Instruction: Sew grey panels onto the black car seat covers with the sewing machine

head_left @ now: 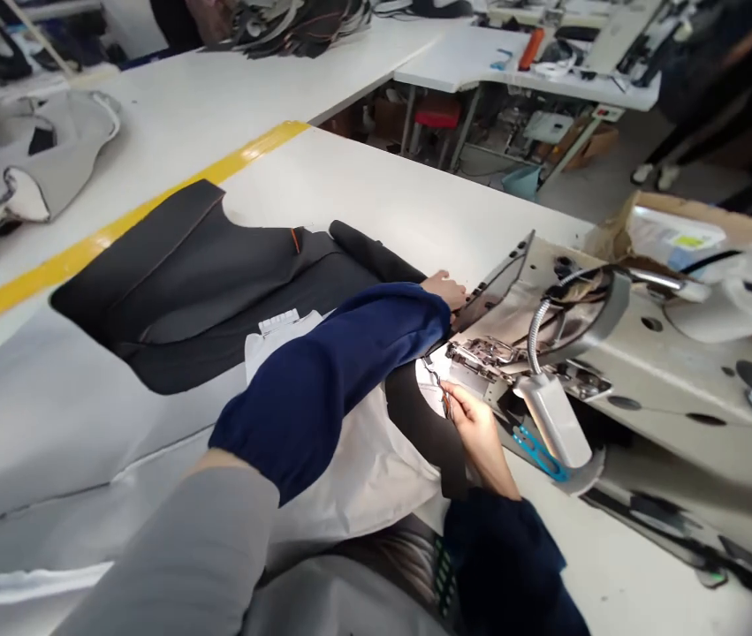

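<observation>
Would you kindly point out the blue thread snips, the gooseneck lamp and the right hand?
Blue thread snips (551,465): head view, on the handle.
Gooseneck lamp (556,420): head view, on the lamp head.
Right hand (480,430): head view, on its back.

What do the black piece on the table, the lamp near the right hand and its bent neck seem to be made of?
Black piece: perhaps fabric or synthetic leather, mostly matt; it lies in soft folds.
Lamp: probably plastic, smooth and pale, with rounded edges.
Neck: likely metal, from its silvery shine and ribbed surface.
</observation>
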`<state>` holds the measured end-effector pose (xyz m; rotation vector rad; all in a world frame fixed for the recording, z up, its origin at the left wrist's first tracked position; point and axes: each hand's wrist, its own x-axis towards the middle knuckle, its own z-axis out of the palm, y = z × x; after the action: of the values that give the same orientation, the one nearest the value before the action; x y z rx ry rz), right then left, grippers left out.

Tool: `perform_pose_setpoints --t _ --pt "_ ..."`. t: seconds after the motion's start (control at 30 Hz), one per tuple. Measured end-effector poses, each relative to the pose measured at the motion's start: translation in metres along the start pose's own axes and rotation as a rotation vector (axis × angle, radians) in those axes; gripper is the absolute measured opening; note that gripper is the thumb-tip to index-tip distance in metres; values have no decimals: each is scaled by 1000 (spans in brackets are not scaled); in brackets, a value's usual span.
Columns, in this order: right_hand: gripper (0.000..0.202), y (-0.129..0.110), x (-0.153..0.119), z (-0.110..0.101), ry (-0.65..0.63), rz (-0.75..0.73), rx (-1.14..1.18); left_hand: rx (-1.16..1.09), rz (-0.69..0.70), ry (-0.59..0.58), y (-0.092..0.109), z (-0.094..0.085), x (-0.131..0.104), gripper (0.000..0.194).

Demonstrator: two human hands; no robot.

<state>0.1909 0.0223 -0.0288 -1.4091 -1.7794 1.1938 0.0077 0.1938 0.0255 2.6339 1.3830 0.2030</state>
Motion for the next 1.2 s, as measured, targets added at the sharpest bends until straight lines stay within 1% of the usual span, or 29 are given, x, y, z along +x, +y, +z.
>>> perform_pose_setpoints --t 0.07,0.13,0.23,0.27,0.33,0.4,0.47,0.53,0.6,0.63,0.7,0.77,0.87,0.93,1.0,1.1,1.2 --pt "37 0 0 -2 -11 12 33 -8 -44 -60 -6 0 2 22" --pt "38 -2 0 -3 -29 8 43 8 -105 -74 -16 0 -11 31" --pt "39 -8 1 -1 -35 23 52 45 -189 -9 -30 5 -35 43" --pt "39 -9 1 -1 -34 32 64 54 -205 27 -33 7 -40 43" --pt "39 -11 1 0 -33 41 95 73 -214 98 -33 11 -44 38" --pt "38 -11 0 -1 -41 40 116 94 -205 163 -27 10 -50 29" --pt "37 -10 -1 -3 -46 42 130 82 -160 221 -15 6 -66 29" --pt "36 -11 -2 -3 -54 42 162 25 -34 245 1 0 -94 34" --pt "36 -14 -2 -1 -47 47 220 -43 160 214 20 -2 -123 35" --pt "35 -16 -2 -1 -38 53 253 -70 228 200 29 -2 -135 37" --pt "35 -21 -2 1 -16 80 317 -119 283 184 43 4 -148 42" --pt "35 -25 -3 2 -2 118 362 -164 268 166 50 13 -148 41" --pt "39 -25 -4 1 -11 148 360 -180 265 107 49 22 -135 29" --pt "41 -22 -4 0 -15 136 318 -161 279 80 46 22 -128 24" --pt "42 -20 -5 0 -22 134 296 -158 300 81 45 19 -126 24" --pt "45 -18 -6 0 -58 177 328 -192 358 107 45 17 -127 28" --pt "44 -18 -6 -1 -97 203 358 -214 405 78 47 16 -126 26"
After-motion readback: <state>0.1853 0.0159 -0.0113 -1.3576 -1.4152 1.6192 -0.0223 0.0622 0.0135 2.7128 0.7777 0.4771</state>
